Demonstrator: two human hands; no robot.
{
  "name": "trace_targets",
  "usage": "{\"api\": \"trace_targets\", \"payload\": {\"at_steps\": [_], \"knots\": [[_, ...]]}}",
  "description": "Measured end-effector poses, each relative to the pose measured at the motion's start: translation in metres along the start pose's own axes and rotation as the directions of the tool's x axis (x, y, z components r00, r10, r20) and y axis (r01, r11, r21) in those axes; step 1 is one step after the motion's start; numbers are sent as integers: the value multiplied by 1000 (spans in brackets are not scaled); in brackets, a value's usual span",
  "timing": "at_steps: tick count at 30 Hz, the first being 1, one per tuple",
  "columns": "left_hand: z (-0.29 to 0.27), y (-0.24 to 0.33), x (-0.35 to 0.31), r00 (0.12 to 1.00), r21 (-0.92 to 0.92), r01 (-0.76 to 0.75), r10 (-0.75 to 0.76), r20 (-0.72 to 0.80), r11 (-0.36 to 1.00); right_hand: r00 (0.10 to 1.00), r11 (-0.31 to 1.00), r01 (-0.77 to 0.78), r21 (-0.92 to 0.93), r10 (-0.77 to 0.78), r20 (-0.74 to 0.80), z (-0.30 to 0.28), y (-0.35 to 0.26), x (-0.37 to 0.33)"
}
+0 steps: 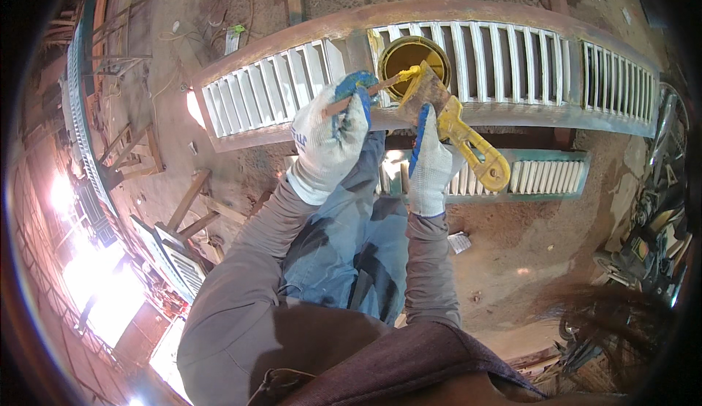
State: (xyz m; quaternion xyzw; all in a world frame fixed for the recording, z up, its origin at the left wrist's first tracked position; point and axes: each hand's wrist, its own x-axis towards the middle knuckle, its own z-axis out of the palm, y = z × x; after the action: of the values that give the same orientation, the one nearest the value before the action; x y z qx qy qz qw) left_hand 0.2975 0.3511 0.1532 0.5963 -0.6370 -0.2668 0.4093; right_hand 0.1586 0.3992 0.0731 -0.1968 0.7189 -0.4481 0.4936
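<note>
My left hand (329, 132), in a white glove with blue fingers, pinches a thin wooden stick (342, 104) whose far end is smeared with yellow paste. That end meets the wide, stained blade of a putty knife (425, 93), which also bears yellow paste along its edge. My right hand (433, 168), gloved alike, grips the putty knife near the blade's base, and the yellow handle slants out to the right. Just beyond both tools a round open can (395, 58) of yellowish-brown material stands on a long louvered wooden panel (358, 124) with white slats.
Nearer to me, a second louvered panel (548, 177) with a greenish frame lies low, partly behind my arms. More slatted panels (91, 128) and wooden trestles (190, 205) stand at the left. Piled scrap (647, 238) lines the right side. A paper scrap (459, 243) lies on the floor.
</note>
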Motion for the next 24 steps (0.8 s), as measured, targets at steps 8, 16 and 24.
{"api": "trace_targets", "payload": {"at_steps": [8,16,24], "knots": [[7,-7,-3,968,178,-223,197,153,958,694,613,715,-337,-680,236,-22,19,0],[22,-94,-6,762,533,-617,272,588,578,976,976,76,204,-31,-214,-118,32,6],[35,-163,-37,955,437,285,-294,-48,853,809,798,264,-541,-489,-326,-242,38,110]]}}
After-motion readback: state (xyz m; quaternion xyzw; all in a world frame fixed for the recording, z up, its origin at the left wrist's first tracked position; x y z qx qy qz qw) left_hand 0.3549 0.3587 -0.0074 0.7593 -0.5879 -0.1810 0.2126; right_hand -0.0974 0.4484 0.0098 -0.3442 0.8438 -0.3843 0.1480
